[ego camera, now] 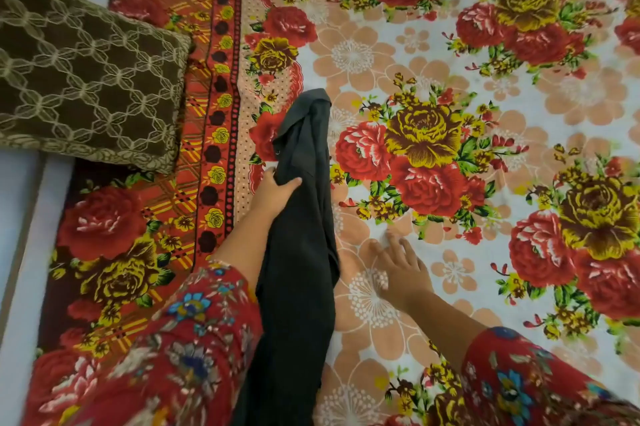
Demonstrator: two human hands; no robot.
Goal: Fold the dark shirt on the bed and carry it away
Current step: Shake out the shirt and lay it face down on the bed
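Dark shirt (301, 252) gripped by left hand (273, 193); right hand (401, 269) fingers spread on bedsheet (519, 86).

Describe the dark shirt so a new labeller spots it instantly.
Start at the big flowered bedsheet. Near where its red border strip meets the pale middle, a long narrow bundle of cloth runs toward the camera, gripped by the left hand: that is the dark shirt. It is the only plain charcoal cloth; the bedsheet and the brown cushion are patterned.
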